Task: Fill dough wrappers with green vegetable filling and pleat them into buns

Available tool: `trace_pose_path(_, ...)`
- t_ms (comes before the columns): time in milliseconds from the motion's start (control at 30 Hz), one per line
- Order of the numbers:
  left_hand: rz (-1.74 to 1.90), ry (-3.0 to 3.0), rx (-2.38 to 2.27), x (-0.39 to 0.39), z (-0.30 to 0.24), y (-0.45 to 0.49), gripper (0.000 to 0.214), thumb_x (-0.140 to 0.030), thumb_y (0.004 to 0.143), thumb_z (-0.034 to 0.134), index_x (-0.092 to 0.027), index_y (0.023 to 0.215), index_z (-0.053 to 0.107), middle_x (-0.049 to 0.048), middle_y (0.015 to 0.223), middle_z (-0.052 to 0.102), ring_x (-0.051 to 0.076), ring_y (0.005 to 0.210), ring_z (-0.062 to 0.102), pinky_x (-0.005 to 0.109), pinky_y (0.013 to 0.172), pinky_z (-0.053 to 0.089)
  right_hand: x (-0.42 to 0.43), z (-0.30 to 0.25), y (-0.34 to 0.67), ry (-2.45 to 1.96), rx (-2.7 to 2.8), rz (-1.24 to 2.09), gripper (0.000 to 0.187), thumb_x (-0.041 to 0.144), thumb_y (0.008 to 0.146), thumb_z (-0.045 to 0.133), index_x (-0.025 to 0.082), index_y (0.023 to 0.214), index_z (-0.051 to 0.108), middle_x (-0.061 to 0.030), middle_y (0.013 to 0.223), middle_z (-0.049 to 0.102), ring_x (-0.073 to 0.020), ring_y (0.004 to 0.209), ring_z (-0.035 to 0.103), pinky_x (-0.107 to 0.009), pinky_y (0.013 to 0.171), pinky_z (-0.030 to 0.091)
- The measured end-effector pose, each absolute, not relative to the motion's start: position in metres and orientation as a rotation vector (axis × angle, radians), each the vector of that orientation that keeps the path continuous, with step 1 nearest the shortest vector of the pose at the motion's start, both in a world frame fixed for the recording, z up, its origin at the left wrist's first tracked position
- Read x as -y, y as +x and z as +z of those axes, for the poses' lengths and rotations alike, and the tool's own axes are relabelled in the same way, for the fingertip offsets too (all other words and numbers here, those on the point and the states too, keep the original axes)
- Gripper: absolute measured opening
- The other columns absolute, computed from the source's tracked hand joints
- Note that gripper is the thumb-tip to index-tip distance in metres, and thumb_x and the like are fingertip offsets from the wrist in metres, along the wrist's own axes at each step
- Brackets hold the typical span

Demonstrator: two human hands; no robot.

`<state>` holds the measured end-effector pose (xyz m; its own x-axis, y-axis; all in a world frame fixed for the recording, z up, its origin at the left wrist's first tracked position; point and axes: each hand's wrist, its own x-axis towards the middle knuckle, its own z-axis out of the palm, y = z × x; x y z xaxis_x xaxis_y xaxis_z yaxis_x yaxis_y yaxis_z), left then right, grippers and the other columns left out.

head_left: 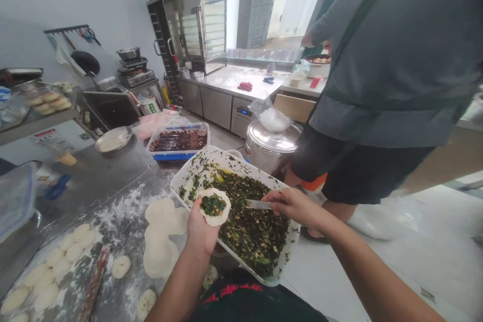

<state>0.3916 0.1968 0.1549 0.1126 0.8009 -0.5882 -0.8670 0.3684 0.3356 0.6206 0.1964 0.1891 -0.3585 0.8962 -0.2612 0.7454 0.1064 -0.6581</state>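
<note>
My left hand (199, 229) cups a round dough wrapper (215, 206) with a mound of chopped green filling in its middle. My right hand (292, 205) pinches a flat metal spatula (259, 205) whose blade points at the wrapper. Both hands hover over a white rectangular tray (181, 176) full of dark green chopped filling. Flattened dough rounds (161, 234) lie on the floured steel table just left of the tray.
Several dough balls (56, 269) and a wooden rolling pin (94, 282) lie at the lower left. A blue-rimmed tub of dark paste (178, 140), a metal bowl (113, 139) and a steel pot (271, 143) stand behind. Another person in a grey top (396, 60) stands at right.
</note>
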Motion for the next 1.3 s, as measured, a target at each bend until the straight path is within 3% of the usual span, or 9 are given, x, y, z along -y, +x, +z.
trace_pose_path(167,1.184,-0.126,-0.764,-0.195,0.158,0.401,0.023,-0.024,0.074,0.045,-0.013,0.089,0.059,0.0088,0.085,0.063,0.023,0.084,0.056,0.042,0.077,0.044,-0.181,0.190,0.599,-1.564,1.991,0.958,0.028,0.027,0.079,0.035,0.021,0.098,0.056,-0.0004,0.069,0.060,-0.0115,0.054,0.052,-0.022,0.052,0.040)
trace_pose_path(333,1.088,-0.139,-0.709,-0.193,0.164,0.407,0.027,-0.027,0.075,0.043,-0.011,0.090,0.058,0.0107,0.086,0.062,0.023,0.083,0.056,0.041,0.075,0.045,-0.161,0.171,0.570,-1.402,2.152,0.423,0.041,0.010,0.076,0.032,0.026,0.109,0.051,-0.0049,0.096,0.056,-0.0156,0.084,0.051,-0.028,0.072,0.041)
trace_pose_path(433,1.054,-0.145,-0.669,-0.193,0.166,0.405,0.028,-0.028,0.075,0.043,-0.012,0.092,0.058,0.0113,0.091,0.061,0.023,0.087,0.055,0.039,0.074,0.045,-0.158,0.159,0.568,-1.309,2.283,0.222,0.052,0.003,0.070,0.032,0.028,0.114,0.047,-0.0065,0.101,0.053,-0.0177,0.088,0.048,-0.033,0.074,0.040)
trace_pose_path(767,1.277,-0.183,-0.679,-0.196,0.161,0.401,0.022,-0.024,0.072,0.046,-0.014,0.086,0.059,0.0080,0.083,0.064,0.022,0.085,0.057,0.041,0.078,0.043,-0.161,0.186,0.581,-1.496,2.062,0.643,0.028,0.025,0.082,0.032,0.020,0.098,0.055,-0.0060,0.088,0.061,-0.0162,0.080,0.056,-0.027,0.069,0.044)
trace_pose_path(900,1.271,-0.198,-0.663,-0.194,0.160,0.403,0.022,-0.024,0.072,0.046,-0.013,0.086,0.060,0.0090,0.084,0.064,0.023,0.086,0.056,0.041,0.079,0.043,-0.157,0.178,0.574,-1.570,2.144,0.543,0.030,0.022,0.082,0.031,0.021,0.101,0.053,-0.0054,0.091,0.061,-0.0163,0.080,0.057,-0.026,0.067,0.044)
trace_pose_path(1067,1.274,-0.196,-0.680,-0.192,0.152,0.404,0.023,-0.024,0.072,0.046,-0.014,0.086,0.061,0.0091,0.083,0.064,0.023,0.084,0.057,0.043,0.078,0.043,-0.158,0.172,0.589,-1.904,2.190,0.145,0.035,0.017,0.078,0.032,0.024,0.108,0.049,-0.0050,0.096,0.060,-0.0195,0.078,0.058,-0.027,0.059,0.043)
trace_pose_path(1300,1.232,-0.181,-0.693,-0.193,0.148,0.408,0.024,-0.026,0.071,0.047,-0.013,0.086,0.061,0.0098,0.084,0.064,0.025,0.087,0.057,0.042,0.075,0.045,-0.165,0.193,0.610,-1.823,2.121,0.463,0.030,0.025,0.079,0.034,0.022,0.099,0.056,-0.0036,0.081,0.065,-0.0192,0.075,0.059,-0.028,0.063,0.044)
